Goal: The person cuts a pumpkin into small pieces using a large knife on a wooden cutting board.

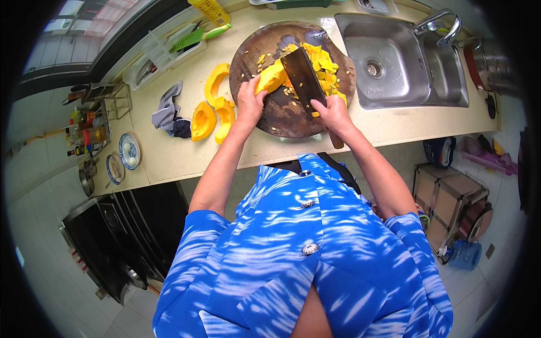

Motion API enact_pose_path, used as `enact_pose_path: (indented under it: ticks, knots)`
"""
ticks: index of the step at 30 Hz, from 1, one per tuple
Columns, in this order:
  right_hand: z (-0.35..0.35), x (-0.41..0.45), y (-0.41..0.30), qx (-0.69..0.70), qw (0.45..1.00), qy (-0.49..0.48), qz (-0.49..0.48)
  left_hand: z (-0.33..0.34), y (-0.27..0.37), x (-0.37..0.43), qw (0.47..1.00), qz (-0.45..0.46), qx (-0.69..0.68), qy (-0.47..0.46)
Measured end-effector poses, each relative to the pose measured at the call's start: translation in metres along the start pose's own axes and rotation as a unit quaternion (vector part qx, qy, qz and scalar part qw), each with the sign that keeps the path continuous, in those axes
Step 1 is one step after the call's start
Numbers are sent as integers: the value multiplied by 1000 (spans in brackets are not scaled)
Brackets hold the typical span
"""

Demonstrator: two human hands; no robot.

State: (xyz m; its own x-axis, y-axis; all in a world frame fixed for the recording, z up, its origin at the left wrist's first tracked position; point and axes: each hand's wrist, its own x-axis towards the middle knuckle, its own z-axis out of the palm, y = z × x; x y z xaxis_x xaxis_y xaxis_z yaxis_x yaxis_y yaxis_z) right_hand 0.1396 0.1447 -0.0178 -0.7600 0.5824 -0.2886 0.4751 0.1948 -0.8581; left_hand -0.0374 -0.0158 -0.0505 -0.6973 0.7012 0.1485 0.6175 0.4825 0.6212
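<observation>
My left hand [251, 101] grips a peeled-looking orange pumpkin piece [270, 78] over a round wooden chopping board [279, 116]. In my right hand [334, 113] is a cleaver with a dark, broad blade [303, 76], its wooden handle pointing towards me. The blade lies just right of the pumpkin piece; whether they touch I cannot tell. Yellow pumpkin peelings [323, 63] are heaped beyond and right of the blade, and loose seeds are scattered over the board. Left of the board, several pumpkin wedges [203, 120] rest on the counter.
A grey cloth [168, 107] lies left of the wedges. Behind it, a green-handled knife [198, 39] rests on a white tray [181, 59]. The steel sink [380, 50] is to the right. Two patterned dishes [129, 151] stand at the far left, beside the bottle rack.
</observation>
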Motion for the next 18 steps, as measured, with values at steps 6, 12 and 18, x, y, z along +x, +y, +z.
enact_pose_path:
  ticks: [6,12,18]
  knots:
    - [-8,8,8,45,994,-82,62,2,-6,1,999,-27,19,-2]
    - [-12,8,-4,21,994,-93,59,2,-5,0,1000,-26,1,5]
    - [-13,20,-5,59,981,-149,111,0,-4,1,1000,-17,-3,6]
